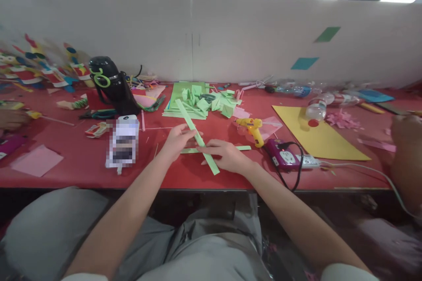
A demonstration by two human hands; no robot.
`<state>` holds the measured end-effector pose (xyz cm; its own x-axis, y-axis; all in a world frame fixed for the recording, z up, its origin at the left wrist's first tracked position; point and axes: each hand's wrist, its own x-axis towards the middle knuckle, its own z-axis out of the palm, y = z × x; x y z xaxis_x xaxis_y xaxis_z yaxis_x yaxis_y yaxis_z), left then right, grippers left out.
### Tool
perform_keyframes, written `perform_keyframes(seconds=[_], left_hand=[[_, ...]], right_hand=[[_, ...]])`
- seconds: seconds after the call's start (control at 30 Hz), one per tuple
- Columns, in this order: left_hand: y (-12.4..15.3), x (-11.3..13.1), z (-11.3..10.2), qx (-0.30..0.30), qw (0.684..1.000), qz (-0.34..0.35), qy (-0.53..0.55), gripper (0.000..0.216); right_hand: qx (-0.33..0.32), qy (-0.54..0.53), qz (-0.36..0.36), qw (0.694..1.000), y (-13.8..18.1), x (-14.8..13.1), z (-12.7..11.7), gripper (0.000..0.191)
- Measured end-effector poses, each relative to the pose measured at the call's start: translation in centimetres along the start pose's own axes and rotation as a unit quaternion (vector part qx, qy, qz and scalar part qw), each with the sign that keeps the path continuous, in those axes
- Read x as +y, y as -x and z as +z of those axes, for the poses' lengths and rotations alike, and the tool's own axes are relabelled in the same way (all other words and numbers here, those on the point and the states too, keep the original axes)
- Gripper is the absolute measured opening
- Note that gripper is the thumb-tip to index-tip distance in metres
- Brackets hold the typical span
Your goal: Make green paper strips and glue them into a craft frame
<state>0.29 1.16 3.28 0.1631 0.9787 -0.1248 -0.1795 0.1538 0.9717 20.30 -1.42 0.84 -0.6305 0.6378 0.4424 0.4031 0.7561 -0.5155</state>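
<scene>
A long light-green paper strip [190, 124] runs diagonally across the red table [82, 162], crossing a second green strip [243, 148] that lies flat. My left hand [176, 140] pinches the diagonal strip near its middle. My right hand [227, 156] is closed over the spot where the two strips cross, near the diagonal strip's lower end. A pile of folded green paper pieces [202, 101] lies just beyond the hands.
A yellow glue gun [252, 128] and a purple power strip [283, 156] with a black cable sit to the right. A yellow sheet [325, 138], a plastic bottle [315, 109], a black bottle [110, 81], a pink sheet [36, 160] and other people's hands at both edges.
</scene>
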Motion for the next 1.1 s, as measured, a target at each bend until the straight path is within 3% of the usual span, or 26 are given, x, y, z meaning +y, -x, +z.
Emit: perform_keyframes(seconds=[0.17,0.3,0.5,0.57,0.7,0.9,1.1], left_hand=[[-0.7,-0.7,-0.8,-0.036,0.999,0.028,-0.018,0.039],[-0.2,-0.8,-0.7,-0.075,0.994,0.047,-0.062,0.046],[-0.1,-1.0,-0.7,-0.104,0.991,0.052,-0.071,0.049],[0.0,-1.0,-0.6,-0.102,0.991,0.045,-0.073,0.055],[0.3,-0.9,-0.3,-0.081,0.993,0.041,-0.079,0.062],[0.5,-1.2,-0.6,-0.036,0.997,0.055,-0.033,0.051],[0.4,-0.9,-0.5,-0.033,0.999,0.001,0.016,0.048]], right_hand=[[-0.059,-0.193,0.124,0.972,0.0,-0.4,-0.5,0.033],[-0.076,-0.245,0.232,0.938,-0.8,-1.0,-1.1,0.037],[0.021,-0.260,0.237,0.936,-2.0,-1.2,-0.6,0.042],[0.024,-0.262,0.240,0.934,-2.0,-1.1,-0.3,0.045],[0.002,-0.268,0.209,0.940,-1.8,-0.9,-0.2,0.043],[0.021,-0.213,0.095,0.972,-1.4,-0.4,-0.1,0.020],[0.144,-0.085,-0.016,0.986,-1.2,0.3,1.2,0.022]])
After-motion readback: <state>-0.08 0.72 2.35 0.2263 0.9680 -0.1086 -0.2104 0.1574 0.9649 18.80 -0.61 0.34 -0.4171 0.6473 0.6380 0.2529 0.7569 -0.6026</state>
